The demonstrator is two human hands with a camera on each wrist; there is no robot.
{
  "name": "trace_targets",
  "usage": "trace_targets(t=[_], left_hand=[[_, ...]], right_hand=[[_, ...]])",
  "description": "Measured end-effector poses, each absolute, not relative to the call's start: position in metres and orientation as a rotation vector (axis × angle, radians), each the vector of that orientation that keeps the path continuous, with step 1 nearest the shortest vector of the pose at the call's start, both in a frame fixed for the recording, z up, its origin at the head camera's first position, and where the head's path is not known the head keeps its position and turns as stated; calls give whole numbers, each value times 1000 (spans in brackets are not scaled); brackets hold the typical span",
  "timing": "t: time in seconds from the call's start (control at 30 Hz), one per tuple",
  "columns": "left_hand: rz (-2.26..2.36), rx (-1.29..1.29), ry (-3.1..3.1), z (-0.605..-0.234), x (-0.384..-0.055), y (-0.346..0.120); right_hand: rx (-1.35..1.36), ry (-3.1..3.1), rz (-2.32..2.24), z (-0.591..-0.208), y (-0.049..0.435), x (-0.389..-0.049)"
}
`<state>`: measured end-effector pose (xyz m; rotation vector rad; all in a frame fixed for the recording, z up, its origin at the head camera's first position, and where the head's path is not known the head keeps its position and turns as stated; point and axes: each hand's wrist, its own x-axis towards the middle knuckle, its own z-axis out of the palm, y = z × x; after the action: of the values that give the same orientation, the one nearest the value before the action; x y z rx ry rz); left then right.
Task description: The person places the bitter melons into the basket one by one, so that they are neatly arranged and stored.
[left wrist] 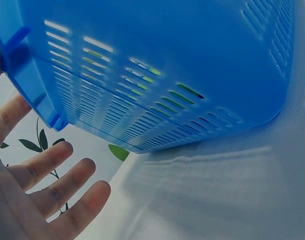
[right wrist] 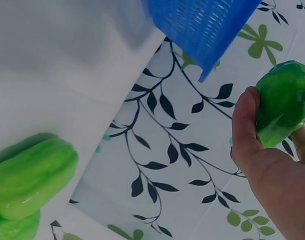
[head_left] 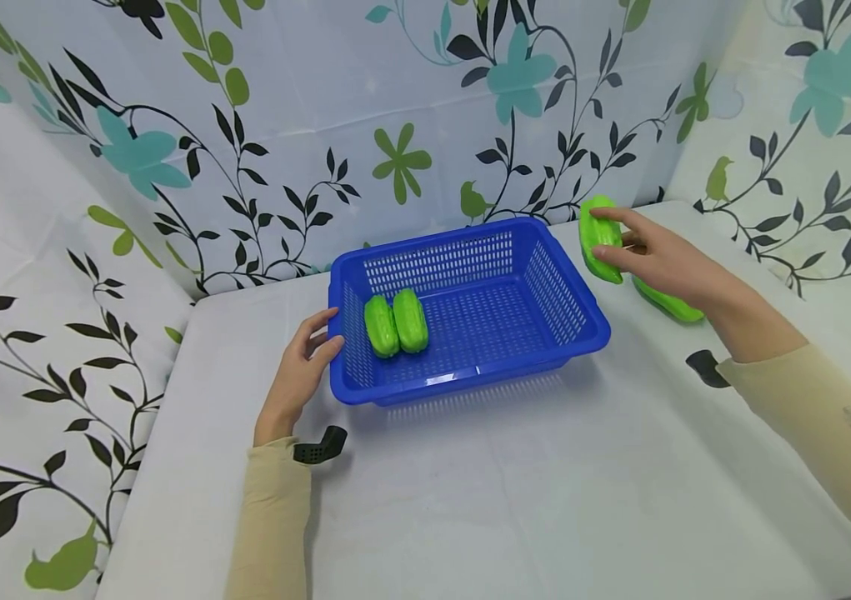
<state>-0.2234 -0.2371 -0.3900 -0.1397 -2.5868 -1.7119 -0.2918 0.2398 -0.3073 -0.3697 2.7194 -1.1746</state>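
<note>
A blue plastic basket (head_left: 470,375) with slotted walls stands on the white table. Two bright green, oblong, ridged vegetables (head_left: 411,321) lie side by side at its left end. My left hand (head_left: 297,371) holds the basket's left rim between thumb and index finger; the other fingers are spread in the left wrist view. Beyond the basket's right end, above the table, my right hand (head_left: 658,254) grips another green ridged vegetable (head_left: 596,237) between thumb and fingers. Under that hand, more green vegetables (right wrist: 35,175) lie on the table, partly hidden in the head view.
A white cloth (head_left: 470,500) covers the table. Behind it and at both sides hang white curtains (head_left: 305,75) printed with leaves, flowers and birds. Dark wrist-worn devices (head_left: 320,446) sit by both sleeves.
</note>
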Motion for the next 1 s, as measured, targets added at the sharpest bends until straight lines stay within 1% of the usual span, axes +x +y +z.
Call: trace_targets(t=[0.33,0.63,1.0], left_hand=[[-1717,-133,-2588,-388,-222,-236],[-1736,-153,-2571,-388,-222,-237],[-1742,-159,-2575,-388,-222,-238]], right_hand=[[-551,2711,-1138,-289,194,-306],[-716,2679,-1121,-288,159,-322],[-694,2686,-935,-288,125,-337]])
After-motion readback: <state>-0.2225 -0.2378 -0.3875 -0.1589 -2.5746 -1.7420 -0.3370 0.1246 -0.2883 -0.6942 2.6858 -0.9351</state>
